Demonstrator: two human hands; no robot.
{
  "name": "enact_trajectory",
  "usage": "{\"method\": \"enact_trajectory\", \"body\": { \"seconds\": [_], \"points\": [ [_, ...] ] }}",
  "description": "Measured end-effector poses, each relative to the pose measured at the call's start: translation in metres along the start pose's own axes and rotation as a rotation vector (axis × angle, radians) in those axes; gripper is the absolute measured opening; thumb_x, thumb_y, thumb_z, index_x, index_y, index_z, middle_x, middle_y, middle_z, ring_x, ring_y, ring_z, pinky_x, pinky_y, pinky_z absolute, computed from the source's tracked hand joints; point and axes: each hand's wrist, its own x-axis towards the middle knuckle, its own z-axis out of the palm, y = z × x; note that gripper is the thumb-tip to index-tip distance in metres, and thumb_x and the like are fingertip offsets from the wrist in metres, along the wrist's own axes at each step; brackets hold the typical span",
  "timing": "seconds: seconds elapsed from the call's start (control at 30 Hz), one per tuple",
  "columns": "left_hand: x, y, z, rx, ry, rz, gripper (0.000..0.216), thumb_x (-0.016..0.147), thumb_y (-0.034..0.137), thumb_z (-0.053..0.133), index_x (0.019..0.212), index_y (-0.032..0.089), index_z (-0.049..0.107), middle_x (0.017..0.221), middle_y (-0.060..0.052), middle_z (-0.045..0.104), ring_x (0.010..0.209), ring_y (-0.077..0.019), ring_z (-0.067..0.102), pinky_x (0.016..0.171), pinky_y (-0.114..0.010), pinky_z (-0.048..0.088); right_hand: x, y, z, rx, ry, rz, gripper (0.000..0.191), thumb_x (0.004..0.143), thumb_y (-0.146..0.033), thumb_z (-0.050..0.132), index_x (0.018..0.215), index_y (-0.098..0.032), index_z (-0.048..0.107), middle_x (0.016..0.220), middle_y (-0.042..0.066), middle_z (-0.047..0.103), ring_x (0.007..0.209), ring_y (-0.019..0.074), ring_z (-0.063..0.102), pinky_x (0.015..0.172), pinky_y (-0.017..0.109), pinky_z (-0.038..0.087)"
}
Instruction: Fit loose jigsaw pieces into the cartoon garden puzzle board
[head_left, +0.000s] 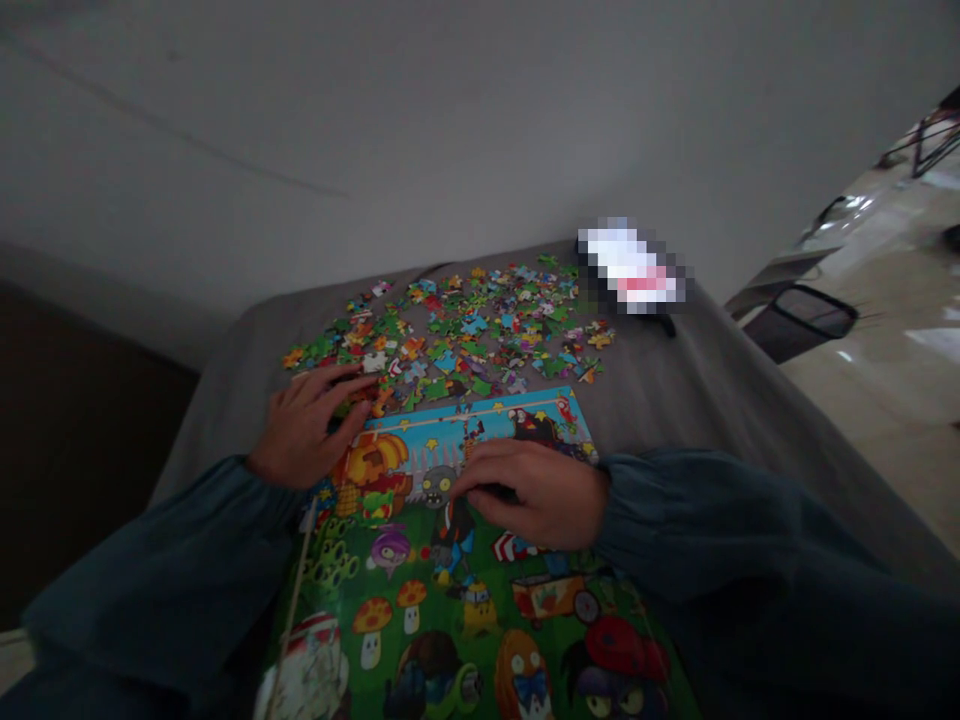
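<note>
A colourful cartoon puzzle board (pixel 465 600) lies before me, printed with mushrooms, a zombie and a pumpkin. My left hand (pixel 307 425) reaches over its upper left corner, fingers stretched and thumb apart, touching or just above loose jigsaw pieces (pixel 450 325). Over the upper middle of the board is my right hand (pixel 536 490), thumb and fingertips drawn together beside the zombie's head. Whether a piece sits in that pinch is hidden by the fingers.
The grey cloth-covered surface (pixel 645 390) carries the heap of pieces beyond the board. A phone (pixel 630 270) with a lit, blurred screen stands tilted at the back right. Behind rises a pale wall (pixel 450 130); tiled floor (pixel 885 400) shows at right.
</note>
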Motion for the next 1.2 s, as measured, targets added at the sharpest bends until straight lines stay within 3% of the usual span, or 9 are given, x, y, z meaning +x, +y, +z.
{"method": "enact_trajectory", "body": {
  "seconds": [0.4,0.5,0.57,0.73,0.87,0.97,1.03,1.2],
  "points": [
    [0.004,0.005,-0.006,0.033,-0.066,0.015,0.049,0.106,0.045,0.03,0.137,0.02,0.06,0.15,-0.01,0.052,0.14,-0.0306,0.043,0.115,-0.052,0.032,0.007,0.001,0.001,-0.062,-0.032,-0.014,0.026,0.094,-0.009,0.053,0.11,-0.011,0.073,0.104,0.011,0.073,0.1,0.0182,0.067,0.094,0.033,0.053],
    [0.005,0.003,-0.005,0.044,-0.086,0.011,0.05,0.106,0.045,0.028,0.137,0.02,0.059,0.15,-0.011,0.052,0.14,-0.0315,0.043,0.115,-0.054,0.032,0.005,0.003,-0.01,-0.116,-0.034,-0.063,0.026,0.097,-0.012,0.051,0.113,-0.009,0.072,0.107,0.012,0.073,0.102,0.0178,0.066,0.096,0.031,0.052],
    [0.006,0.0,-0.004,0.048,-0.095,-0.003,0.051,0.105,0.046,0.027,0.136,0.021,0.06,0.149,-0.012,0.052,0.141,-0.0332,0.042,0.114,-0.056,0.032,0.002,0.01,-0.026,-0.211,0.033,-0.064,0.027,0.098,-0.014,0.05,0.114,-0.011,0.071,0.109,0.012,0.073,0.104,0.0189,0.065,0.098,0.035,0.05],
    [0.004,-0.005,-0.002,0.043,-0.102,0.009,0.05,0.104,0.047,0.029,0.138,0.024,0.058,0.149,-0.011,0.052,0.139,-0.033,0.045,0.112,-0.056,0.034,-0.014,0.049,-0.075,-0.558,0.321,0.196,0.03,0.095,-0.014,0.049,0.115,-0.014,0.071,0.114,0.013,0.071,0.11,0.026,0.058,0.103,0.046,0.043],
    [0.004,-0.009,-0.001,0.062,-0.093,0.011,0.049,0.103,0.049,0.031,0.137,0.026,0.058,0.149,-0.009,0.053,0.14,-0.0321,0.043,0.112,-0.055,0.034,-0.024,0.073,-0.091,-0.682,0.355,0.379,0.037,0.093,-0.019,0.05,0.125,-0.016,0.068,0.124,0.014,0.067,0.117,0.0319,0.053,0.1,0.05,0.042],
    [0.002,-0.017,-0.002,0.065,-0.052,0.019,0.05,0.103,0.051,0.029,0.134,0.026,0.059,0.146,-0.01,0.054,0.141,-0.0319,0.043,0.113,-0.054,0.034,-0.026,0.075,-0.088,-0.707,0.347,0.41,0.039,0.094,-0.023,0.049,0.128,-0.017,0.067,0.127,0.014,0.066,0.121,0.0332,0.049,0.098,0.049,0.042],
    [-0.002,-0.026,-0.005,0.047,-0.048,0.064,0.055,0.101,0.057,0.029,0.139,0.027,0.055,0.15,-0.011,0.05,0.144,-0.0324,0.04,0.116,-0.054,0.031,-0.025,0.072,-0.083,-0.71,0.336,0.405,0.04,0.095,-0.025,0.047,0.13,-0.017,0.065,0.128,0.014,0.065,0.122,0.0333,0.048,0.098,0.049,0.041],
    [-0.023,-0.055,-0.008,0.008,-0.135,0.192,0.084,0.085,0.083,0.044,0.156,0.04,0.03,0.169,-0.004,0.022,0.153,-0.0377,0.022,0.123,-0.055,0.016,-0.019,0.065,-0.07,-0.735,0.284,0.372,0.044,0.1,-0.03,0.047,0.142,-0.02,0.058,0.138,0.013,0.06,0.126,0.032,0.045,0.103,0.049,0.04]
  ]
}}
